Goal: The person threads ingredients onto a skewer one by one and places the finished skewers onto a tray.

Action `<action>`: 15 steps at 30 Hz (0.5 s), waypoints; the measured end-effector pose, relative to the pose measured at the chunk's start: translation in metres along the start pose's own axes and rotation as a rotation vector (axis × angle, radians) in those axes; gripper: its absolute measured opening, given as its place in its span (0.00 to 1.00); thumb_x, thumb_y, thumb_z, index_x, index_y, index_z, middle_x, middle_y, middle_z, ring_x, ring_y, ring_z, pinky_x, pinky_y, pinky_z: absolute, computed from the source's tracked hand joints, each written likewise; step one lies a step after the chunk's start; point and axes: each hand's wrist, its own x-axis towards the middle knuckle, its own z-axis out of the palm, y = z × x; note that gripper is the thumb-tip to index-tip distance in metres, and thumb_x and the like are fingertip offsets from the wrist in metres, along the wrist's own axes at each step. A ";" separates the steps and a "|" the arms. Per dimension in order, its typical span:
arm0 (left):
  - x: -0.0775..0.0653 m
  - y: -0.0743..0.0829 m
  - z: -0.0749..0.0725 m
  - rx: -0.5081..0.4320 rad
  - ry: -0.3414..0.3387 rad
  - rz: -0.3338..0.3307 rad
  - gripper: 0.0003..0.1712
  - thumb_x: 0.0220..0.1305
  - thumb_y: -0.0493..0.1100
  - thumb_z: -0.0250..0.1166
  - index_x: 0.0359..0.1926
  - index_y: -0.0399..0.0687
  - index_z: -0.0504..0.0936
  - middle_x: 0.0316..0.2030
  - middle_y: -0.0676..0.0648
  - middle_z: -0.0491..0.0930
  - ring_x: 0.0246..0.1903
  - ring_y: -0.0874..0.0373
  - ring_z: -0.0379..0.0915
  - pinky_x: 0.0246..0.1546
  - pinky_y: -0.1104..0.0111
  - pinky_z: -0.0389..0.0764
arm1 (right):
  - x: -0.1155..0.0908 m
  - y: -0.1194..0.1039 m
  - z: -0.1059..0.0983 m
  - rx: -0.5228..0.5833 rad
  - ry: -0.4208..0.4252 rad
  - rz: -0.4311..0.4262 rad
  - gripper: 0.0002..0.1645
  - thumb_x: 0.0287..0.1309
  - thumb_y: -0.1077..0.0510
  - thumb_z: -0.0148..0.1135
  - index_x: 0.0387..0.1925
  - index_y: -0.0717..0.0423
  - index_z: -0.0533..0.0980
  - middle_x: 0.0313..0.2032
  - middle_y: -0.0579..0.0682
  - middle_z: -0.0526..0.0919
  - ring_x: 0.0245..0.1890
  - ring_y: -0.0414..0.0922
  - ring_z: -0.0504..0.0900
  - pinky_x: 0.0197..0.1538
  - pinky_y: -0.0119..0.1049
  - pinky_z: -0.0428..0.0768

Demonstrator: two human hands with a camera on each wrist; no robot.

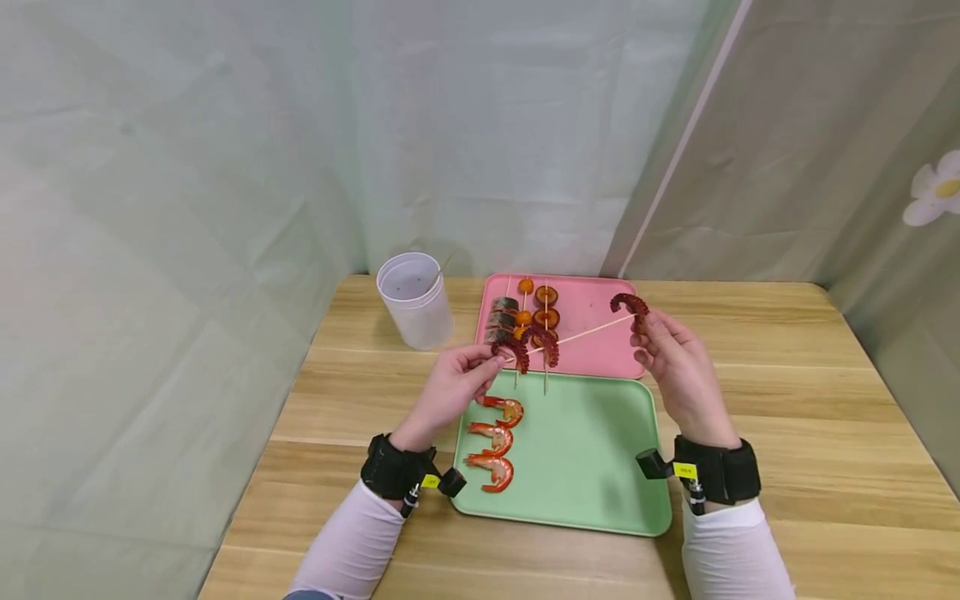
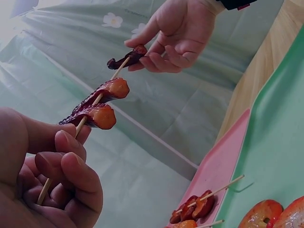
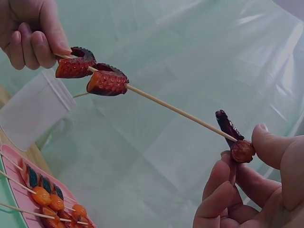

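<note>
My left hand grips a wooden skewer near one end, and it slants up to the right above the trays. Two octopus tentacle pieces are threaded on it close to the left fingers. At the skewer's far end, my right hand pinches a third octopus tentacle between thumb and fingers, with the tip right at the piece. Below the hands lies a green tray with three shrimp along its left side.
Behind the green tray, a pink tray bears skewers of fish pieces, orange balls and mushroom-like brown slices. A white cup with a stick in it stands at the back left. Curtains hang behind the wooden table.
</note>
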 end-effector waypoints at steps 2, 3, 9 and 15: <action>0.000 0.000 -0.001 0.010 0.001 0.009 0.10 0.80 0.36 0.62 0.39 0.34 0.84 0.21 0.49 0.71 0.20 0.60 0.65 0.21 0.71 0.68 | 0.000 -0.001 0.001 -0.011 -0.002 -0.003 0.12 0.81 0.54 0.57 0.51 0.51 0.86 0.39 0.44 0.83 0.41 0.39 0.80 0.45 0.28 0.79; 0.000 0.001 -0.001 0.013 0.002 0.012 0.11 0.80 0.36 0.62 0.39 0.34 0.84 0.21 0.49 0.71 0.20 0.60 0.65 0.21 0.72 0.68 | 0.000 -0.001 0.001 -0.021 -0.001 -0.004 0.12 0.81 0.55 0.58 0.50 0.51 0.86 0.39 0.44 0.83 0.41 0.39 0.80 0.45 0.28 0.80; 0.002 -0.002 -0.001 0.004 -0.013 0.010 0.11 0.80 0.36 0.61 0.41 0.31 0.83 0.22 0.49 0.72 0.21 0.59 0.66 0.21 0.70 0.69 | 0.000 0.001 0.004 -0.120 0.013 -0.022 0.11 0.79 0.61 0.60 0.49 0.48 0.87 0.38 0.44 0.84 0.41 0.39 0.80 0.44 0.29 0.80; 0.000 -0.003 0.000 -0.014 -0.011 0.018 0.11 0.81 0.37 0.61 0.40 0.33 0.84 0.22 0.49 0.72 0.21 0.58 0.66 0.21 0.71 0.68 | -0.001 0.005 0.010 -0.148 0.005 -0.033 0.10 0.79 0.61 0.60 0.47 0.49 0.86 0.37 0.43 0.84 0.41 0.40 0.79 0.44 0.30 0.79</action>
